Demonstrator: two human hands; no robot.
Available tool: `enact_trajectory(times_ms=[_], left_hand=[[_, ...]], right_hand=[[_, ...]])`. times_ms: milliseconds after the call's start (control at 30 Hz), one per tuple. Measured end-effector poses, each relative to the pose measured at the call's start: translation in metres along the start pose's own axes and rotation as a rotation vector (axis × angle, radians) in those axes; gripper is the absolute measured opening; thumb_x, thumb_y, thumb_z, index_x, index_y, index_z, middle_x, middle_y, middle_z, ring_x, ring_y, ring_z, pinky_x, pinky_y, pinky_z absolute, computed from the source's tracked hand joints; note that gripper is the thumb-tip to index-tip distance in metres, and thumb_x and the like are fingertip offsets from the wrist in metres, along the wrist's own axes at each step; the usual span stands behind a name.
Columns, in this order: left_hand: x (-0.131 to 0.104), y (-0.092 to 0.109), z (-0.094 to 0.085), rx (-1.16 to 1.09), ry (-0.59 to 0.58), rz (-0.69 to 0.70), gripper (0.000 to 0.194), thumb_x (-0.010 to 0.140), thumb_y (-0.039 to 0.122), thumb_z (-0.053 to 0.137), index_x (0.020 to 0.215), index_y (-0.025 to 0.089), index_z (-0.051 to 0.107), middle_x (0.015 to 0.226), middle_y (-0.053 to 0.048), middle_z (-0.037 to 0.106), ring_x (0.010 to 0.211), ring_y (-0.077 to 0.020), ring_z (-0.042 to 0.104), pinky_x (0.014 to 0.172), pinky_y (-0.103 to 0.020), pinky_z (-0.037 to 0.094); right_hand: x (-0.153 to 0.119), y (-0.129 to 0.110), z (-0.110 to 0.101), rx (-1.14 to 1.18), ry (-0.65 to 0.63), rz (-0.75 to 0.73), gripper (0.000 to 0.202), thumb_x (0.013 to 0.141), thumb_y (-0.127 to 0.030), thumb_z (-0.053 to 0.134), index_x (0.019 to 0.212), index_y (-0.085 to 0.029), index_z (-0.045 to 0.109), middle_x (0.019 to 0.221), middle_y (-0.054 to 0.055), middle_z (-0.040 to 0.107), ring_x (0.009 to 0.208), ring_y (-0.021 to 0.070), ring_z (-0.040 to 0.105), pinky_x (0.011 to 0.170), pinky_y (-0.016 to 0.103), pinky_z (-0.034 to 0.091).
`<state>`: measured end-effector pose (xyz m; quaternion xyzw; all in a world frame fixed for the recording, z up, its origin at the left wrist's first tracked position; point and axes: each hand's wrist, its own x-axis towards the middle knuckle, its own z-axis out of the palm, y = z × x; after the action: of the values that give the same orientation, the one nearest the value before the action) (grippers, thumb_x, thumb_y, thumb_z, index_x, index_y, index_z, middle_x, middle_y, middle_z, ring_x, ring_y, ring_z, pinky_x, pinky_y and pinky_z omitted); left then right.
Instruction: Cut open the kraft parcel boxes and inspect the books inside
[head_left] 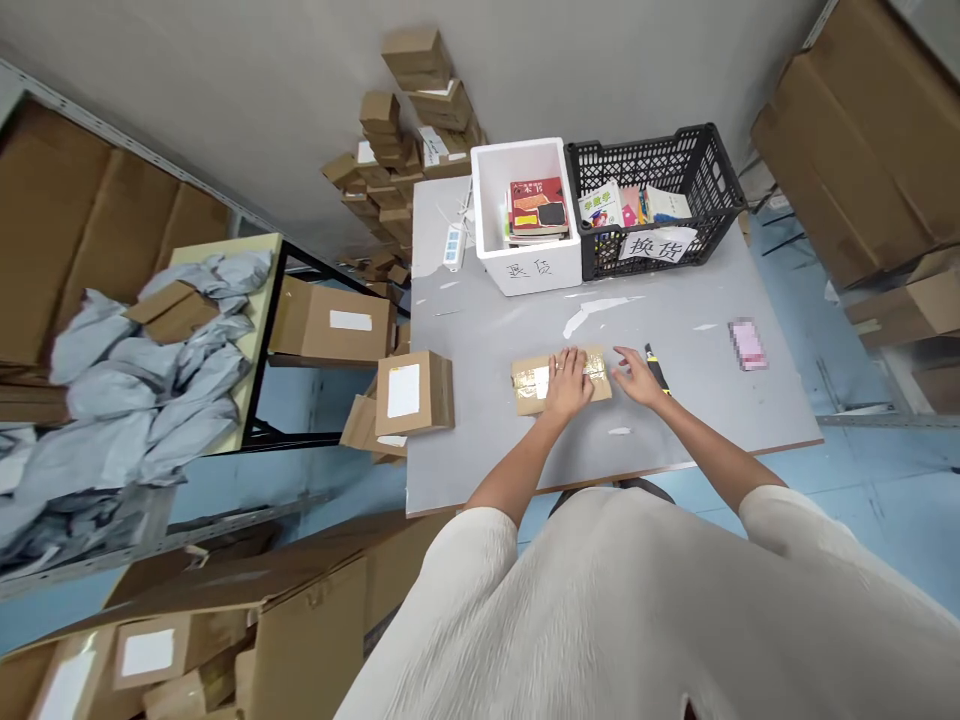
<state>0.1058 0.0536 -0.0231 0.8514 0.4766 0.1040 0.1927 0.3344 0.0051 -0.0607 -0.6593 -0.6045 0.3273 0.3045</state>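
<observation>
A small brown cardboard box (529, 391), wrapped in shiny tape and bearing a white label, lies on the grey table before me. My left hand (570, 382) rests flat on top of it with fingers extended, covering part of the label. Just off the box's right end is my right hand (636, 378), its thumb and fingers apart and nothing visible between them. A black and yellow utility knife (658, 370) lies close against the outer side of that hand.
At the table's back stand a white foam bin (529, 272) and a black plastic crate (705, 235), both holding books. A labelled carton (435, 390) sits at the left edge. A pink, blurred object (748, 344) lies right. Grey parcels (127, 375) fill a left-hand shelf.
</observation>
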Motion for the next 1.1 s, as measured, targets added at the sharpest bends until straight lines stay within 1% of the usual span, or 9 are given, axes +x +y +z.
enact_trajectory(times_ms=[100,200,333,433,533,667,800,967,1100], left_hand=[[0.002,-0.001,-0.004,-0.049,0.006,0.028,0.071,0.104,0.024,0.039,0.173,0.011,0.031,0.178,-0.018,0.039,0.171,-0.0304,0.026,0.142,-0.058,0.013],[-0.006,-0.015,-0.018,-0.070,0.011,0.054,0.074,0.102,0.020,0.038,0.174,0.012,0.028,0.179,-0.018,0.038,0.171,-0.0290,0.027,0.141,-0.057,0.015],[-0.035,-0.051,-0.038,-0.048,0.094,-0.068,0.075,0.100,0.019,0.043,0.174,0.016,0.032,0.178,-0.018,0.041,0.169,-0.0317,0.030,0.141,-0.061,0.011],[-0.054,-0.077,-0.043,-0.097,0.158,-0.209,0.075,0.102,0.026,0.047,0.174,0.018,0.031,0.178,-0.020,0.039,0.168,-0.0343,0.033,0.137,-0.062,0.023],[-0.060,-0.092,-0.042,-0.264,0.143,-0.309,0.084,0.100,0.034,0.057,0.175,0.015,0.024,0.172,-0.024,0.046,0.161,-0.0356,0.045,0.130,-0.057,0.040],[-0.060,-0.098,-0.041,-0.429,0.139,-0.356,0.095,0.095,0.033,0.067,0.176,0.017,0.019,0.166,-0.021,0.054,0.150,-0.0321,0.058,0.121,-0.048,0.052],[-0.062,-0.096,-0.042,-0.483,0.162,-0.366,0.092,0.093,0.031,0.072,0.172,0.024,0.026,0.166,-0.017,0.055,0.146,-0.0321,0.062,0.117,-0.048,0.056],[-0.065,-0.095,-0.044,-0.478,0.158,-0.379,0.073,0.092,0.031,0.073,0.159,0.027,0.045,0.157,-0.012,0.063,0.140,-0.0318,0.065,0.114,-0.049,0.057],[-0.068,-0.094,-0.045,-0.413,0.137,-0.344,0.046,0.093,0.029,0.072,0.137,0.025,0.061,0.158,-0.012,0.061,0.140,-0.0305,0.065,0.112,-0.045,0.058]], right_hand=[[0.009,-0.024,0.005,-0.019,-0.082,-0.141,0.083,0.092,-0.040,0.065,0.172,-0.028,0.042,0.173,0.014,0.045,0.154,0.0360,0.049,0.126,0.059,0.043],[0.019,-0.035,0.004,-0.056,-0.095,-0.148,0.086,0.086,-0.034,0.067,0.169,-0.025,0.046,0.174,0.015,0.046,0.164,0.0379,0.037,0.134,0.064,0.030],[0.031,-0.039,0.001,-0.061,-0.063,-0.127,0.081,0.085,-0.031,0.065,0.165,-0.026,0.053,0.171,0.014,0.050,0.162,0.0372,0.041,0.133,0.064,0.033],[0.038,-0.041,0.000,-0.069,-0.048,-0.110,0.080,0.083,-0.030,0.064,0.162,-0.025,0.055,0.168,0.015,0.053,0.157,0.0371,0.047,0.128,0.063,0.042],[0.041,-0.043,0.001,-0.127,-0.048,-0.106,0.078,0.079,-0.028,0.063,0.157,-0.022,0.059,0.160,0.016,0.059,0.152,0.0365,0.052,0.125,0.061,0.045],[0.037,-0.048,-0.004,-0.172,-0.027,-0.042,0.068,0.085,-0.031,0.062,0.152,-0.021,0.061,0.156,0.017,0.064,0.130,0.0336,0.067,0.113,0.055,0.056],[0.036,-0.056,-0.014,-0.168,-0.003,0.014,0.049,0.098,-0.046,0.056,0.140,-0.024,0.068,0.144,0.013,0.072,0.110,0.0296,0.074,0.103,0.051,0.060],[0.057,-0.065,-0.016,-0.132,0.111,0.027,0.045,0.102,-0.060,0.050,0.118,-0.024,0.071,0.128,0.014,0.077,0.107,0.0300,0.073,0.098,0.047,0.060],[0.078,-0.069,-0.008,-0.159,0.220,0.172,0.045,0.103,-0.059,0.049,0.128,-0.024,0.061,0.103,0.013,0.078,0.097,0.0340,0.071,0.090,0.048,0.058]])
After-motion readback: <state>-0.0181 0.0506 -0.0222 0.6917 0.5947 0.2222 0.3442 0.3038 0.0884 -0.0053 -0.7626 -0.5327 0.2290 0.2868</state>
